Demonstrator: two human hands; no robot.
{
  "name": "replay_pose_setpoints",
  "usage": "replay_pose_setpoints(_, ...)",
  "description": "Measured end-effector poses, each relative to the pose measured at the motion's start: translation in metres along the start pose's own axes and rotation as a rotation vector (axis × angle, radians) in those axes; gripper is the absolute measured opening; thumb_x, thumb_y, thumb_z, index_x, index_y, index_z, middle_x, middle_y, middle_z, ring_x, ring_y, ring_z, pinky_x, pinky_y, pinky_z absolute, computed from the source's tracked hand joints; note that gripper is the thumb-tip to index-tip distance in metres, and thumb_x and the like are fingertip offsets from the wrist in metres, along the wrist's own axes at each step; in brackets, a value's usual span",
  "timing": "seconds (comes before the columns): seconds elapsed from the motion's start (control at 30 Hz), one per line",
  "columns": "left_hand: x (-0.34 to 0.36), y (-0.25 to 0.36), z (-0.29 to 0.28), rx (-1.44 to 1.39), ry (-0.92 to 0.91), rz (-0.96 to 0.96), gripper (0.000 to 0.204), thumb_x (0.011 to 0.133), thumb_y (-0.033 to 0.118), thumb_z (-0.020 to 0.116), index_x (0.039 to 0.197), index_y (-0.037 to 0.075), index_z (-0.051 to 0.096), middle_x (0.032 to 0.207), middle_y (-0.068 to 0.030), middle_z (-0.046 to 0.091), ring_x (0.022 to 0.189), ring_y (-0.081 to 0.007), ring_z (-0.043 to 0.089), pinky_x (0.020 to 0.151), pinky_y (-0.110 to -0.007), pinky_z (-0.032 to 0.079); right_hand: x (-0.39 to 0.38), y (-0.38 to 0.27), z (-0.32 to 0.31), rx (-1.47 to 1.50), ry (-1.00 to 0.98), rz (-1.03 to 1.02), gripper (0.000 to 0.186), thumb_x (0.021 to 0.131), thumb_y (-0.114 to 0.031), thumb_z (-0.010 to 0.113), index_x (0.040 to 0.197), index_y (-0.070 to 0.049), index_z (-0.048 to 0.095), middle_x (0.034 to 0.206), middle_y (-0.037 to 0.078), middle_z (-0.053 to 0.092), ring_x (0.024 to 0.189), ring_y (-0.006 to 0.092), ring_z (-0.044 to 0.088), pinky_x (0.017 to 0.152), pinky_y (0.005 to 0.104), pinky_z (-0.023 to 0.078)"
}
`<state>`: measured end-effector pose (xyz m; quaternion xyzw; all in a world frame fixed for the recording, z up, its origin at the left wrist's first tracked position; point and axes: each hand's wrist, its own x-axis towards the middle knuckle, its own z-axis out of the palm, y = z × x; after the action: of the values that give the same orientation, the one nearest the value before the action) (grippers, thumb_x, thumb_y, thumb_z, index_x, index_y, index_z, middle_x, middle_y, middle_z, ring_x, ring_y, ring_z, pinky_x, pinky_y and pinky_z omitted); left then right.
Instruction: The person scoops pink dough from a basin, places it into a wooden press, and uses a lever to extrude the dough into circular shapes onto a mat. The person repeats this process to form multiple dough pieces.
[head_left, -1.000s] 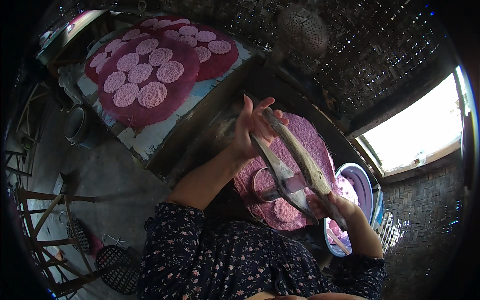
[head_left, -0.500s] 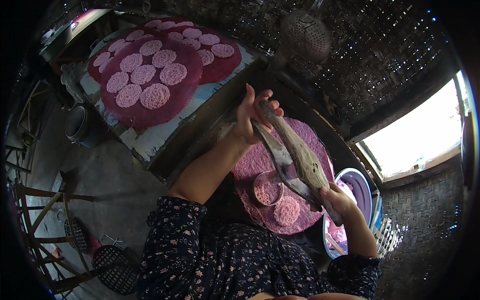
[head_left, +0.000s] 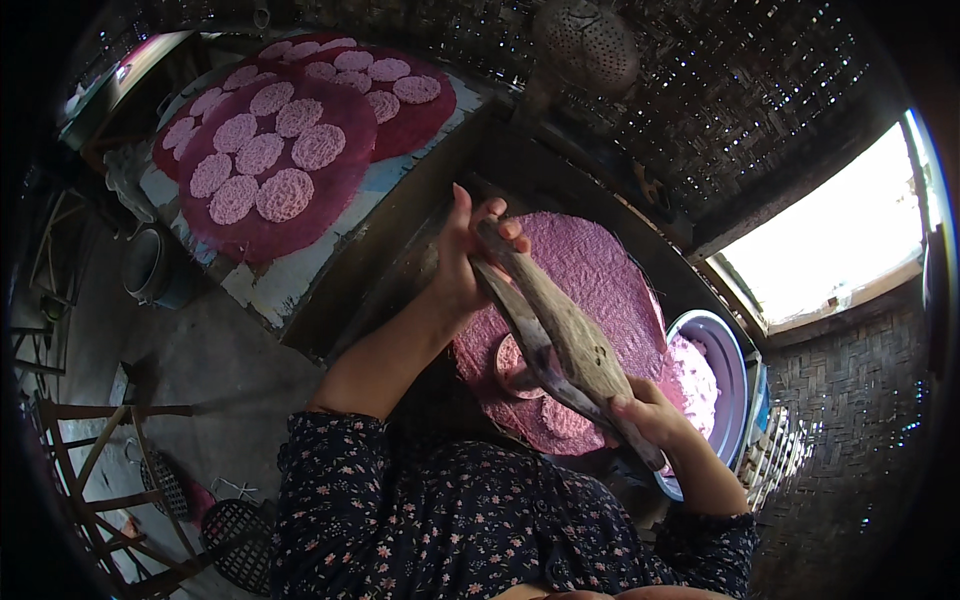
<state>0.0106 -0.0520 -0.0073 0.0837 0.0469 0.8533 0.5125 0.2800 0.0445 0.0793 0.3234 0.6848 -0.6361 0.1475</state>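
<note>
Both hands grip a long wooden two-handled hand press (head_left: 565, 330), slanted over a round pink cloth mat (head_left: 590, 270). My left hand (head_left: 465, 255) curls its fingers around the far-left handle ends, thumb sticking up. At the near-right end, my right hand (head_left: 650, 412) is closed round the wood. Under the press, a round ring mould (head_left: 505, 372) sits on the mat at its near left. Beside it is a lacy disc of pink noodle strands (head_left: 562, 418), partly hidden by the handles. What the press holds inside is not visible.
A purple basin (head_left: 738, 370) of pink dough (head_left: 690, 375) stands right of the mat. On the worn table (head_left: 270, 300) at far left, dark red round mats (head_left: 345, 190) carry several pink noodle discs (head_left: 285, 195). A perforated ladle (head_left: 590, 45) hangs on the woven wall; a wooden chair (head_left: 100, 480) stands left.
The press has shifted left and toward me with both hands, covering more of the ring mould and noodle disc. Its handles look closer together. The whole view has moved slightly.
</note>
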Motion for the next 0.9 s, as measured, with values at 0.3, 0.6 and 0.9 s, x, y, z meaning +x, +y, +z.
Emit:
replay_pose_setpoints(0.3,0.011,-0.001,0.006,-0.087,0.024,-0.004,0.051,0.089,0.064,0.035,0.081,0.016,0.048,0.058,0.0013,0.054,0.058,-0.0181,0.057,0.067,-0.034,0.044,-0.002,-0.009,-0.002,-0.071,0.084,-0.122,0.069,0.078,-0.049,0.068,0.112,0.01,0.053,0.079,0.008,0.059,0.064,0.0131,0.058,0.055,0.0258,0.046)
replay_pose_setpoints(0.6,0.007,0.01,0.017,-0.013,0.007,-0.058,0.071,0.085,0.074,0.026,0.102,0.012,0.056,0.071,-0.0035,0.059,0.077,-0.0232,0.058,0.08,-0.037,0.044,-0.008,0.001,0.006,0.167,-0.067,-0.041,0.074,0.076,-0.057,0.065,0.107,0.009,0.053,0.078,0.012,0.062,0.063,0.0185,0.061,0.056,0.029,0.05)
replay_pose_setpoints(0.9,-0.032,0.001,0.016,1.631,-0.343,0.313,0.066,0.078,0.042,0.067,0.123,-0.002,0.049,0.119,-0.015,0.058,0.115,-0.0325,0.052,0.099,-0.041,0.039,0.018,-0.024,0.023,0.129,0.011,-0.456,0.074,0.084,-0.054,0.057,0.123,0.009,0.046,0.091,0.012,0.061,0.077,0.0178,0.061,0.068,0.0286,0.05)
